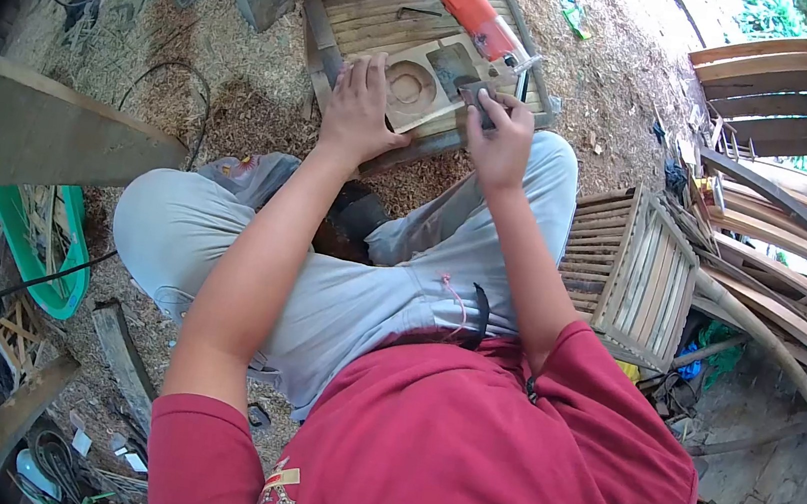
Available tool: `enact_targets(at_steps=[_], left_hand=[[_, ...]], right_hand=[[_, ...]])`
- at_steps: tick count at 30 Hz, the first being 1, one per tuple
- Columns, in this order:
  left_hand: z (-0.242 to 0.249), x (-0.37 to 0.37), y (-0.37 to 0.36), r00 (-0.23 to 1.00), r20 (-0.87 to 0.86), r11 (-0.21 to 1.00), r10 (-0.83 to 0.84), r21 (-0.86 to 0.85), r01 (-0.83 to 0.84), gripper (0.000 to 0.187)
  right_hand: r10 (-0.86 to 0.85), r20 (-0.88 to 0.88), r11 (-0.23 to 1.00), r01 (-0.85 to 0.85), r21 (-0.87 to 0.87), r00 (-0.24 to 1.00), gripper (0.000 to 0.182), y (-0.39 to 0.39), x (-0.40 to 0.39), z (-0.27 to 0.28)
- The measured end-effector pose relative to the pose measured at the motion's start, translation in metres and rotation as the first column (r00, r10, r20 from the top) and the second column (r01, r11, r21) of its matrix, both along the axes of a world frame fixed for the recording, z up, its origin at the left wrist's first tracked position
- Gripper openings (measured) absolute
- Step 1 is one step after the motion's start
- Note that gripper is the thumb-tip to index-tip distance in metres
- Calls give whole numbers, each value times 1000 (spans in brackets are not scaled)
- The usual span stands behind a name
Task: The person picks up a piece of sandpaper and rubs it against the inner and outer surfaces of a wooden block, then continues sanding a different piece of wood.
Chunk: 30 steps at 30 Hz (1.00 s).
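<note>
My left hand (358, 111) lies flat, open, on the pale wooden board with a round recess (422, 83); my right hand's (500, 141) grip pinches a small dark sanding block (473, 93). If that pressure eases, I judge the board could skid toward the orange power router (482, 20).

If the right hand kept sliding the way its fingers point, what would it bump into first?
Probably the orange router. The right hand points up the wooden board toward it, though depth is hard to judge.
</note>
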<state>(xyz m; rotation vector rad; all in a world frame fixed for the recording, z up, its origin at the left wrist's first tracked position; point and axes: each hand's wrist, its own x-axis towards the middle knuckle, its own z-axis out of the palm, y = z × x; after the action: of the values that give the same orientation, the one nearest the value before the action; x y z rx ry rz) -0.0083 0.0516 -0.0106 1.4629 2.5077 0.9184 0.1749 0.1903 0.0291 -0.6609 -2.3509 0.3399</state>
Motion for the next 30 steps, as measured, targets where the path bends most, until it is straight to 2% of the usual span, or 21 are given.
enact_targets(at_steps=[2,3,6,7,10,11,14,15,18,19,22,23,24,26,29,30], left_hand=[[-1,-1,0,1000,7,1000,-1,29,1,135],[-7,-3,0,1000,-3,998,1,58,-1,138],[-19,-4,1,1000,-21,995,-3,96,5,143],[-19,-5,1,1000,-24,997,-2,80,4,143],[-27,-4,-3,1000,-13,992,1,125,1,144],[-29,-5,-1,1000,-13,987,-1,162,3,144],[-27,-5,-2,998,49,981,-24,191,14,145],[-27,-7,-2,999,38,982,-20,187,13,146],[-30,-3,-3,1000,12,974,-20,226,17,149],[-33,-5,-3,1000,-7,961,-26,275,27,150],[-34,-5,0,999,14,946,-36,322,29,152],[-35,-5,-2,999,38,948,-35,318,21,153],[-35,-6,-4,999,25,948,-29,318,20,153],[-33,-5,-3,1000,6,946,-22,323,19,155],[-38,-5,-3,1000,-27,945,-11,325,19,156],[-35,-5,-4,1000,-8,953,-19,303,21,156]], right_hand=[[74,-18,997,-73,22,997,28,-14,-5,-2],[191,-7,982,-191,-6,982,28,-34,-5,5],[161,-20,987,-161,-4,987,28,-19,0,2],[-8,-24,1000,8,-9,1000,28,-6,-3,0],[12,-15,1000,-12,-4,1000,28,-17,-8,-2],[171,-19,985,-171,-20,985,28,-36,-5,2],[183,-18,983,-184,-30,983,27,-30,-3,0],[35,0,999,-35,-19,999,28,-14,-8,2],[-12,5,1000,12,-28,1000,30,-16,-10,-1],[137,-17,989,-137,-51,990,28,-35,-11,7],[215,-22,976,-215,-40,976,28,-39,-8,2],[83,-11,997,-83,-4,997,29,-24,-8,1],[-65,4,996,66,-60,998,29,-17,-13,4],[25,-19,999,-24,27,1000,29,-25,-15,1],[246,-15,966,-246,-84,969,29,-58,-12,9],[158,-6,985,-158,-76,987,30,-47,-13,7]])
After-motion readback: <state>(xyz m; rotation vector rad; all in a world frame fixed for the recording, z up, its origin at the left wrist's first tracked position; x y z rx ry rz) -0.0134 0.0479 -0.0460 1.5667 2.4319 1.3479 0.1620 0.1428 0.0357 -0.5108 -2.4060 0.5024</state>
